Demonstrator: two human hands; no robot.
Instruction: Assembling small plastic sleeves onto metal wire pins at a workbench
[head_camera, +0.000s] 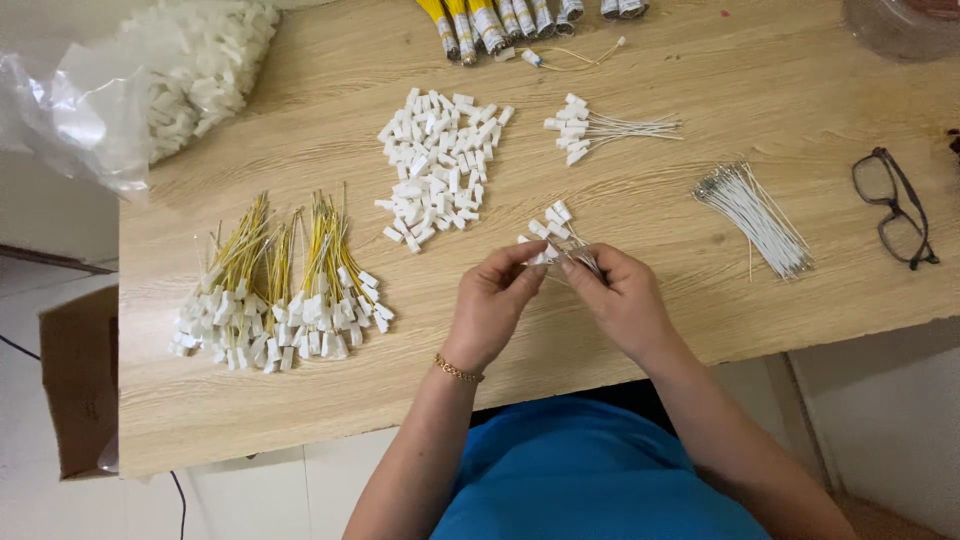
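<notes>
Starting at the far left, a clear plastic bag full of small white plastic connectors (190, 70) is hanging half off the corner of the light wooden bench (700, 90). Next to it, bundles of yellow wires with white connectors on the ends (275, 290) are lying fanned out near the front edge. Moving on, a loose pile of white plastic connectors (440, 165) is sitting mid-bench. Just in front of that, the left hand (492, 300) is pinching one end of a small bunch of thin white wires tipped with white connectors (556, 235), and the right hand (622, 295) is pinching the same bunch from the other side, fingertips almost meeting, just above the bench. Behind them a finished-looking bunch of white wires with connectors (600, 128) is lying flat. Further right there's a bundle of bare thin white wires (755, 215), then dark-framed eyeglasses (895, 205) resting near the edge.
</notes>
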